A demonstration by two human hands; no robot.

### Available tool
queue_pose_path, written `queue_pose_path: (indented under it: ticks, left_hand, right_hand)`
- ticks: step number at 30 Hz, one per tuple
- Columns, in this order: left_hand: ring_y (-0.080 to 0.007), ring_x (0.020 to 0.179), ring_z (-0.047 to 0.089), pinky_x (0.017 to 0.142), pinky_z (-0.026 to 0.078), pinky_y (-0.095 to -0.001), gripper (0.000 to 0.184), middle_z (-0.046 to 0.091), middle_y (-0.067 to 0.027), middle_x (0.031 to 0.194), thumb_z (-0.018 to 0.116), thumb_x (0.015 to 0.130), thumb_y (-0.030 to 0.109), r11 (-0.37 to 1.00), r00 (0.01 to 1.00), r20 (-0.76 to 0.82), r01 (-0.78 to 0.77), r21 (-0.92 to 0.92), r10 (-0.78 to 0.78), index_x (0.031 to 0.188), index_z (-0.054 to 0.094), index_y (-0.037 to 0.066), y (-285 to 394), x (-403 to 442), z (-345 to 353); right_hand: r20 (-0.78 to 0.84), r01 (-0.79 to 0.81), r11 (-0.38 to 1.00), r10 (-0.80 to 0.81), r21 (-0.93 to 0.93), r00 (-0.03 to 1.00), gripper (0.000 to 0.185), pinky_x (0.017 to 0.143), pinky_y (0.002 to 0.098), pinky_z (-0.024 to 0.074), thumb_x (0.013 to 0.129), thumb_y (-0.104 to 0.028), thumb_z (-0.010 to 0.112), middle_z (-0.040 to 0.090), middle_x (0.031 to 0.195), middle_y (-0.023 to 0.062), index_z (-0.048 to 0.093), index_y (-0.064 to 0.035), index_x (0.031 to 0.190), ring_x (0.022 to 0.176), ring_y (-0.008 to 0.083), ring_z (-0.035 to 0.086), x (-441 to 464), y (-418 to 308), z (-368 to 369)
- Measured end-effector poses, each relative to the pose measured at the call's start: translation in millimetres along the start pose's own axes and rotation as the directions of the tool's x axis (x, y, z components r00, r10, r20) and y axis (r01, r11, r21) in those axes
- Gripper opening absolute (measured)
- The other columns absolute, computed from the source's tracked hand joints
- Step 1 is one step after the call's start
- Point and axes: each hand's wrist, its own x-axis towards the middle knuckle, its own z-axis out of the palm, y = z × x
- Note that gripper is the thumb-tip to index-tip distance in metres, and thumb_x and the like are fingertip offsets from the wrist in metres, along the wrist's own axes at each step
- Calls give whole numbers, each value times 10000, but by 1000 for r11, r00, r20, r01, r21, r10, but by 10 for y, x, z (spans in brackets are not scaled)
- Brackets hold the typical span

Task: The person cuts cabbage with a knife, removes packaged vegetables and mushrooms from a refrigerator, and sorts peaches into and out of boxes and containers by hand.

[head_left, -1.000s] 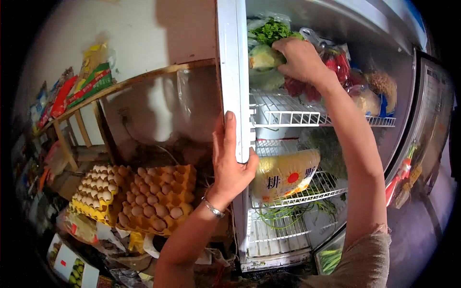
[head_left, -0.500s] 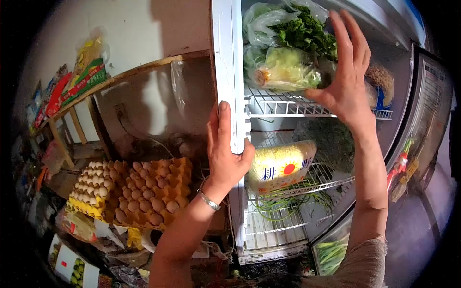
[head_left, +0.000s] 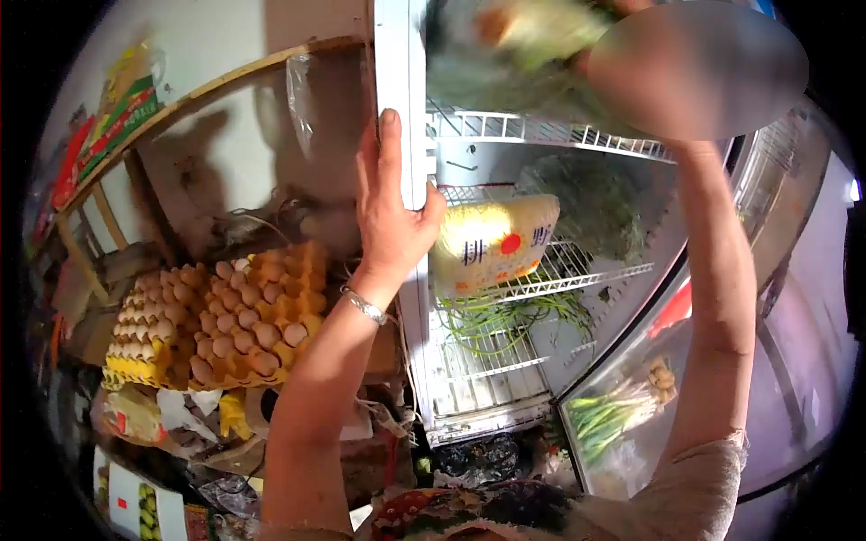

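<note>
With its fingers along the outer side and its thumb on the inner side, my left hand point(head_left: 392, 212) grips the white front edge point(head_left: 398, 81) of the fridge. A bracelet circles that wrist. Up at the top shelf point(head_left: 541, 129), my right hand is largely covered by a blurred oval, and its fingers are smeared. A blurred pale green vegetable point(head_left: 546, 34) lies against its left side; whether the fingers hold it cannot be made out. On the shelf below stands a clear printed bag point(head_left: 496, 243) with yellowish contents, and thin green stalks point(head_left: 483, 325) hang under it.
Egg trays point(head_left: 311, 279) full of eggs are stacked at the left, below a wooden rail point(head_left: 216, 88). Dark leafy greens point(head_left: 591, 207) lie deeper in the fridge. The open glass door point(head_left: 577, 451) stands at the right, with green onions point(head_left: 600, 424) visible there.
The view has tilted down and shifted right. My right hand first let go at the greens and opened, then moved to the upper right. The pale green vegetable is now blurred. My left hand keeps its grip.
</note>
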Motion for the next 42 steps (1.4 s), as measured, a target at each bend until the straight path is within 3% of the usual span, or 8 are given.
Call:
queue_pose_path:
  ticks: [9,12,14,20,28,31,38,42]
  left_hand:
    - [-388,1265,452,1062,381,-451,814,456,-167,1435,666,752,108,992,992,-30,-123,2,123,1488,318,72,-87,-35,37]
    - [-331,1437,282,1187,227,-437,925,263,-151,1579,588,744,-78,996,996,11,-87,19,87,1552,177,108,-39,-55,61]
    - [-313,1434,292,1181,257,-435,934,272,-112,1580,569,751,-78,996,997,48,-66,53,63,1558,167,170,103,-28,-16]
    - [-305,1422,307,1156,324,-408,935,268,-99,1580,547,730,-98,990,991,-27,-132,-38,131,1552,195,176,-75,-63,102]
    - [-312,1397,343,1156,303,-390,915,279,-134,1570,571,732,-73,987,987,-3,-158,43,158,1547,204,124,-61,-48,48]
    - [-310,1397,338,1154,302,-391,915,285,-143,1563,577,725,-74,983,983,-28,-181,24,181,1543,201,91,-84,-64,93]
    - [-289,1391,345,1127,337,-359,899,272,-159,1561,555,725,-111,952,952,17,-306,-20,306,1533,186,25,-221,-46,121]
    - [-288,1376,362,1115,339,-373,850,314,-191,1534,571,745,-89,945,945,3,-327,-16,327,1515,223,-1,-188,-39,159]
  right_hand:
    - [-529,-630,767,488,-121,695,343,823,314,521,903,-263,634,687,1043,72,646,-23,1148,932,189,651,-1300,313,-2017]
    - [-672,-545,790,567,281,476,392,857,333,509,934,-307,593,681,1085,74,619,-23,1203,991,178,636,-2206,-181,-2038]
    - [-410,-603,604,797,521,443,530,909,357,493,882,-304,706,637,1137,107,543,-9,1291,1015,215,611,-3033,-265,-2184]
    - [157,-976,133,982,-172,106,603,907,322,498,636,42,705,668,1098,97,611,-31,1227,1009,195,615,-4674,-678,-970]
    - [-21,-901,-428,904,-63,-428,407,727,326,515,651,-85,710,658,853,105,648,61,1025,774,211,617,-6819,-476,-45]
    - [-117,-940,-338,933,44,-341,411,722,335,505,657,-84,701,654,875,106,637,61,1036,791,207,611,-6754,-238,300]
    - [-297,-748,622,687,-230,663,448,857,376,453,655,-81,683,559,1027,145,602,-7,1089,941,294,557,-4640,-171,217]
    - [-245,-590,639,549,-493,799,627,980,476,403,629,-27,742,432,1244,216,544,-56,1224,1180,393,442,-4362,122,548]
